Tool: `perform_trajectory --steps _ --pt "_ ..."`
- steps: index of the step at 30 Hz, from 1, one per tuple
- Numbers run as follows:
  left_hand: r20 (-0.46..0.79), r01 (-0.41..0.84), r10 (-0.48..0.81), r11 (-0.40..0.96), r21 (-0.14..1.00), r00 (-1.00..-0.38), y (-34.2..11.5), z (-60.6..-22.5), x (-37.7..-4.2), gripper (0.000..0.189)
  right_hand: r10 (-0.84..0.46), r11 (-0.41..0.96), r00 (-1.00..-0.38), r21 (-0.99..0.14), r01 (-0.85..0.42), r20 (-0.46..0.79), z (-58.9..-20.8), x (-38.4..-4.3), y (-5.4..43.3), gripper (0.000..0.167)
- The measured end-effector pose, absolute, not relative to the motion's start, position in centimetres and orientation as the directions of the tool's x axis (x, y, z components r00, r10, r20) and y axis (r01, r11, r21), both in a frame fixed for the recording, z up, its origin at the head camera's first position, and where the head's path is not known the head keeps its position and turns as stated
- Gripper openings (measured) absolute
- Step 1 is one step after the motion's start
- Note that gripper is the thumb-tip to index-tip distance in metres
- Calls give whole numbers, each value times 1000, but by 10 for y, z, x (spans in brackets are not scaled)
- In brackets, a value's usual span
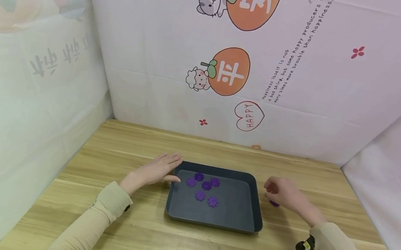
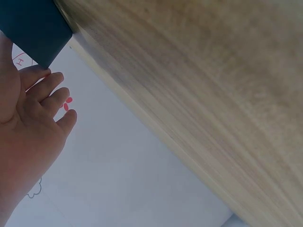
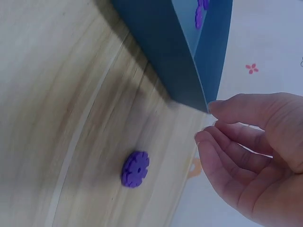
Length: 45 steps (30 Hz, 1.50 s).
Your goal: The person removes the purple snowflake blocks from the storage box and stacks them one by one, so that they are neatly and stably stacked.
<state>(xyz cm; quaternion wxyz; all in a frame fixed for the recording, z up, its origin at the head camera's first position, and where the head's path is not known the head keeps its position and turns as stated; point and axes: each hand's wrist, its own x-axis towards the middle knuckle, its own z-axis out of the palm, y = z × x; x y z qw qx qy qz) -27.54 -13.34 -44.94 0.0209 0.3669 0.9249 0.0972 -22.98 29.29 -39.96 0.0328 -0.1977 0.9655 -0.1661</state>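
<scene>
A dark blue-grey rectangular tray [image 1: 233, 209] holds several purple notched discs [image 1: 200, 195], mostly in its back left part. My left hand [image 1: 158, 169] rests at the tray's left rim, its fingers straight and the thumb over the edge; the left wrist view has the fingertips beside the tray corner [image 2: 38, 28]. To the right of the tray, my right hand [image 1: 285, 193] hovers over the table with fingers loosely bent and nothing between them. Below it on the wood lies another purple notched disc [image 3: 135, 169], with a thick edge, apart from the fingertips.
The tray stands on a light wooden table [image 1: 126, 229]. White printed cloth [image 1: 157, 51] rises behind the table's back edge and along both sides. A small black device [image 1: 305, 246] sits at the right wrist.
</scene>
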Motion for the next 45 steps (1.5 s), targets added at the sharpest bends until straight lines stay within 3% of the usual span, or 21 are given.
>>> perform_trajectory --steps 13,45 --pt "17 661 674 719 215 -739 -136 -451 -276 78 -464 824 -885 -344 -450 46 -400 -228 274 13" --pt "34 673 681 714 193 -732 -136 -452 -277 77 -599 721 -801 -427 -545 10 -421 -226 220 15"
